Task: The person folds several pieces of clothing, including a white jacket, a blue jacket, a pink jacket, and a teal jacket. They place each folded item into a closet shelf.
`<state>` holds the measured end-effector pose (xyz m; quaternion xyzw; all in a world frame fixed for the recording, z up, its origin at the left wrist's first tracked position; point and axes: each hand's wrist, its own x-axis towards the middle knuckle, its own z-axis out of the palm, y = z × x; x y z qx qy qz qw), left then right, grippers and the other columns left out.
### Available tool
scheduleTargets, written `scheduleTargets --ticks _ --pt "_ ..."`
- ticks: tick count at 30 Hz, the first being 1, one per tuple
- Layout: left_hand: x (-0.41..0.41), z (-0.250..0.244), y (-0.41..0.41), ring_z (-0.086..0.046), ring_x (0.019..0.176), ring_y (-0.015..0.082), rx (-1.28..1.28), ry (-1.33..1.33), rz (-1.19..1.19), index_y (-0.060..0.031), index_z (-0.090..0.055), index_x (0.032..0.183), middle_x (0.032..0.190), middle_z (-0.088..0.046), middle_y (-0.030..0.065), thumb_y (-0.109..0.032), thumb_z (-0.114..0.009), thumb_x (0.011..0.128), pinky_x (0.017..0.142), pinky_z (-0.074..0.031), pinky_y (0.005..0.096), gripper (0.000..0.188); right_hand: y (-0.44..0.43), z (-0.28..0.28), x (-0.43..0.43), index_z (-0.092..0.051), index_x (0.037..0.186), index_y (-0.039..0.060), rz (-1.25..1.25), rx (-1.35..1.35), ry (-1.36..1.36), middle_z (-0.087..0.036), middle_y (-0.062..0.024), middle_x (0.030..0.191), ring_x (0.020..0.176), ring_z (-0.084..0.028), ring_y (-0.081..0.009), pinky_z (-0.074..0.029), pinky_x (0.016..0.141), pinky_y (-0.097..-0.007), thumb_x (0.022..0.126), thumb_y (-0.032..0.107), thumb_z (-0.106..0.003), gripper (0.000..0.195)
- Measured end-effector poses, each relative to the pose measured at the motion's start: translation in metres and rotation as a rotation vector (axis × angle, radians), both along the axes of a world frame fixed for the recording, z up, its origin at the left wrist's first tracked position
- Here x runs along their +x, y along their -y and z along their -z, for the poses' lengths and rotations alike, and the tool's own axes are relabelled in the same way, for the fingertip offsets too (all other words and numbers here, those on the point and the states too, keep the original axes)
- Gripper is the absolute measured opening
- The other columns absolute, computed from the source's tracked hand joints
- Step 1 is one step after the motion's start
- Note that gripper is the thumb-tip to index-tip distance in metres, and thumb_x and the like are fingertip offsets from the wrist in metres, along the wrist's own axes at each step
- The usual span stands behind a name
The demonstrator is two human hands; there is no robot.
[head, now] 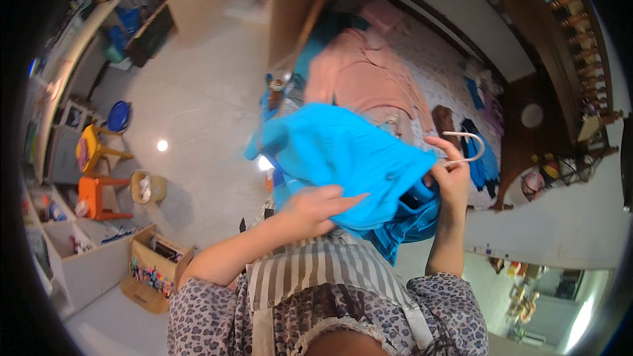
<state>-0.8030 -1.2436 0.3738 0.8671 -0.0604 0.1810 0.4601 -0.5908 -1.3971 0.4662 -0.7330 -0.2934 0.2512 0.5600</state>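
Observation:
A bright blue garment (341, 158) hangs in front of me, its left part blurred. At its right end my right hand (450, 168) grips a white clothes hanger (477, 146) near the base of the hook, with the garment bunched below. My left hand (319, 210) lies against the lower front of the blue cloth, somewhat blurred; whether it pinches the fabric I cannot tell. Beyond the garment, a pink long-sleeved top (376, 84) is spread on a bed with a patterned sheet (430, 54).
Dark blue clothing (477, 158) and a brown item (442, 119) lie on the bed. To the left stand a yellow stool (96, 148), an orange stool (99, 198), a waste bin (156, 188) and white shelving (94, 272). A wooden bed rail (306, 20) edges the bed.

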Motion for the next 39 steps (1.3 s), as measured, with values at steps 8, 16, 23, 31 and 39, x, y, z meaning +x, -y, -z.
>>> scheduleTargets --ticks 8,16,23,31,39 --pt "-0.095 -0.004 -0.021 -0.057 0.081 0.027 0.216 0.017 -0.187 -0.0056 -0.049 0.12 0.095 -0.056 0.012 -0.021 -0.065 0.07 0.069 -0.048 0.0348 0.055 -0.101 0.015 -0.046 -0.056 0.104 -0.0048 -0.379 0.129 0.007 -0.05 0.0014 0.056 0.048 -0.045 -0.005 -0.034 0.044 -0.0176 0.076 -0.006 -0.047 0.029" --pt "-0.104 -0.062 -0.217 -0.057 0.089 0.0278 0.623 0.269 -0.661 -0.0063 -0.057 0.105 0.091 -0.06 0.01 -0.026 -0.064 0.072 0.079 -0.045 0.0373 0.04 -0.24 0.01 -0.113 -0.06 0.101 -0.0004 -0.511 0.124 0.14 -0.058 0.0013 0.075 0.055 -0.044 0.0004 -0.034 0.049 -0.0155 0.073 -0.003 -0.052 0.03" --pt "-0.117 -0.016 -0.347 -0.052 0.07 0.0259 0.368 0.226 -0.651 -0.0073 -0.059 0.078 0.073 -0.057 0.0073 -0.014 -0.065 0.058 0.062 -0.039 0.0378 0.022 -0.369 0.018 -0.168 -0.058 0.104 -0.0002 -0.517 0.112 0.393 -0.059 -0.0018 0.09 0.061 -0.047 -0.0015 -0.037 0.053 -0.0169 0.071 -0.002 -0.055 0.034" --pt "-0.109 -0.049 -0.471 -0.055 0.066 0.0222 0.224 0.423 -0.977 -0.0079 -0.061 0.069 0.065 -0.057 0.0057 -0.008 -0.067 0.054 0.069 -0.038 0.0323 0.016 -0.434 -0.009 -0.136 -0.048 0.121 0.002 -0.427 0.303 0.366 -0.05 -0.0155 0.115 0.099 -0.055 -0.0285 -0.043 0.085 -0.0355 0.068 0.008 -0.062 0.055" --pt "-0.052 -0.043 -0.616 -0.052 0.073 0.0241 0.266 0.403 -0.807 -0.0081 -0.062 0.072 0.071 -0.056 0.0064 -0.017 -0.067 0.061 0.073 -0.036 0.0336 0.015 -0.55 0.029 -0.069 -0.06 0.093 -0.0043 -0.856 0.062 0.339 -0.059 -0.0185 0.093 0.086 -0.058 -0.0345 -0.047 0.075 -0.0362 0.061 0.009 -0.063 0.035"
